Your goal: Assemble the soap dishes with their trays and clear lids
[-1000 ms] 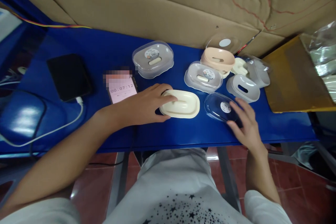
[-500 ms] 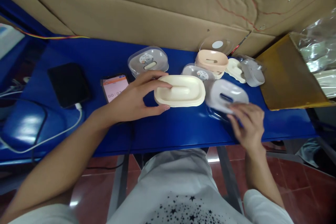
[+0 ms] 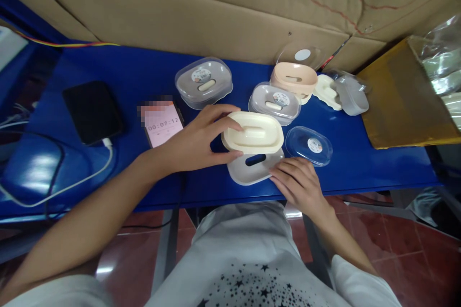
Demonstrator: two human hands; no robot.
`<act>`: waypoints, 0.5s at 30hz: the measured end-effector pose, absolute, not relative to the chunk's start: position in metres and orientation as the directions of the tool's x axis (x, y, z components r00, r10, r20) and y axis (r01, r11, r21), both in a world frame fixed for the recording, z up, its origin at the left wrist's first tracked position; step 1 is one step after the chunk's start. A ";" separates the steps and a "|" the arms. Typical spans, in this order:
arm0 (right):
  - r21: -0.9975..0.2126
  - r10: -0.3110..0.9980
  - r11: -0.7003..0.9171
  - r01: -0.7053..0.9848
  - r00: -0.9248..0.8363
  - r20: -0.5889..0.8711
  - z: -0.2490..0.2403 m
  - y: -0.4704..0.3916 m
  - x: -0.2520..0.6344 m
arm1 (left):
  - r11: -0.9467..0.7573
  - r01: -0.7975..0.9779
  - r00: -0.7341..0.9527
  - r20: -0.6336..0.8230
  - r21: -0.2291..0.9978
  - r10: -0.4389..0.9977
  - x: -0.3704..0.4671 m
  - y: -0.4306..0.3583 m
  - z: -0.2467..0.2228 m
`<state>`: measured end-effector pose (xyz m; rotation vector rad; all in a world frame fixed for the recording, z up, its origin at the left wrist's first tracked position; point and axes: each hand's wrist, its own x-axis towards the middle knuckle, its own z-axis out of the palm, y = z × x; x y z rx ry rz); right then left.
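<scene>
My left hand [image 3: 216, 136] grips a cream oval tray [image 3: 257, 132] by its left end, thumb at the near rim and fingers over the far side. A raised bar runs along the middle of this tray. My right hand [image 3: 297, 180] pinches the right edge of a pale grey oval dish [image 3: 248, 172] with a slot in its middle. The dish is partly hidden beneath the near edge of the cream tray. A clear oval lid [image 3: 304, 143] with a round label lies just right of the tray.
Two lidded grey boxes [image 3: 204, 84] [image 3: 268, 98] stand behind the hands. Farther right are a peach dish [image 3: 298, 76], a cream wavy piece [image 3: 326, 88], a translucent grey box [image 3: 353, 98] and a cardboard box [image 3: 396, 105]. A lit phone [image 3: 163, 127] and a black device [image 3: 92, 112] with a white cable lie left.
My right hand has brought the grey dish left, from above the clear lid to under the cream tray's near side. The cream tray has shifted slightly right and nearer.
</scene>
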<state>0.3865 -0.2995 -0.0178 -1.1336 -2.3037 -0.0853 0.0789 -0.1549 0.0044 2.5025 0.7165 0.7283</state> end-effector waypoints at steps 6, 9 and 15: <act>-0.239 0.736 0.608 0.757 -0.425 0.527 -0.006 -0.327 0.405 | -0.694 0.426 0.715 0.255 0.581 0.652 0.075 -0.149 0.004; -0.310 0.745 0.575 0.757 -0.329 0.580 -0.004 -0.337 0.416 | -0.621 0.468 0.734 0.115 0.628 0.670 0.073 -0.147 -0.001; -0.368 0.693 0.535 0.761 -0.146 0.706 -0.013 -0.328 0.409 | -0.603 0.481 0.774 0.015 0.636 0.633 0.072 -0.147 -0.005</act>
